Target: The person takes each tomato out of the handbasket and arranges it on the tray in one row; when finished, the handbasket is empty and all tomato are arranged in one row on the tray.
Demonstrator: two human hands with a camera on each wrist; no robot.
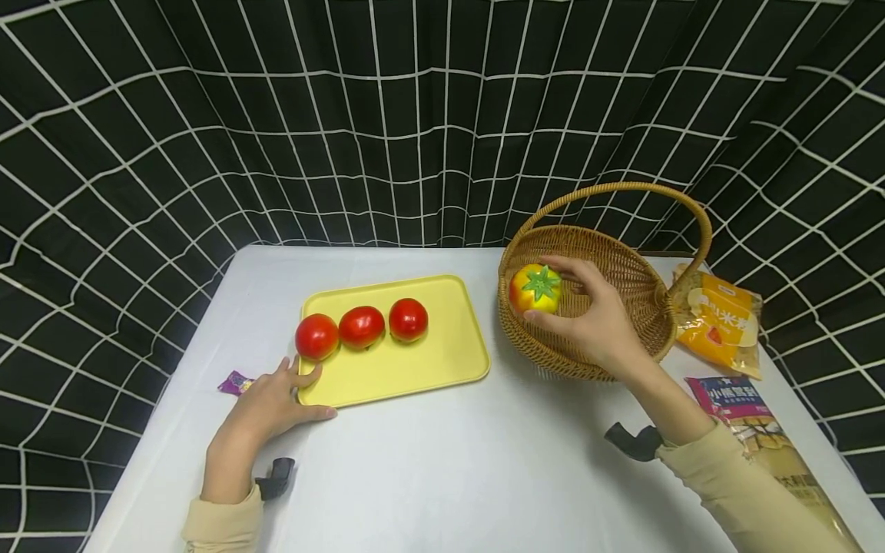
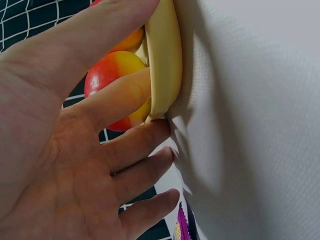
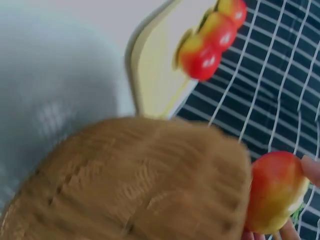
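Observation:
In the head view my right hand (image 1: 598,319) holds a red-and-yellow toy tomato (image 1: 535,288) with a green star-shaped leaf top. It holds the tomato by its sides, over the left part of the wicker basket (image 1: 515,342). In the right wrist view the basket's woven wall (image 3: 130,180) hides most of that hand; the tomato (image 3: 277,192) shows beyond it. My left hand (image 1: 273,403) grips the near left corner of the yellow tray (image 1: 415,372). Its index finger (image 2: 117,97) reaches over the rim, while the other fingers stay outside. Three red tomatoes (image 1: 362,327) sit in a row in the tray.
Right of the basket lies an orange snack bag (image 1: 722,319), with a longer packet (image 1: 767,438) nearer, partly behind the right sleeve. A small purple wrapper (image 1: 235,382) lies left of the left hand. The basket's tall handle (image 1: 622,187) arches above it. Black gridded cloth surrounds the white table (image 1: 442,476).

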